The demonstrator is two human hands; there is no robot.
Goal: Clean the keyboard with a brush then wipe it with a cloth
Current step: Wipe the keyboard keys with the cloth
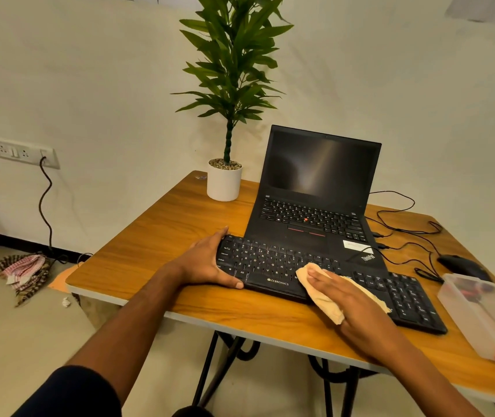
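A wooden desk (156, 245) fills the middle of the view, standing on dark metal legs over a pale floor. At its back a black laptop (315, 203) sits open with its screen dark, and to the left of it a plant (231, 73) rises from a white pot (224, 183). The black keyboard (396, 293) lies along the near edge of the desk, touching the front of the laptop. At the right edge lies a clear plastic box (481, 317) with an orange clasp, its contents too blurred to tell. Behind it rests a black mouse (463, 263), its cable looping over the desk.

The left hand (207, 260) is clamped on the left end of the keyboard, thumb at the front edge and fingers curled over the back. The right hand (351, 302) lies flat, fingers together, pressing a beige cloth (320, 299) onto the middle of the keyboard, just right of the printed brand name. On the floor at left lies a heap of checked fabric (25, 270) below a wall socket (25, 152) with a black cord.
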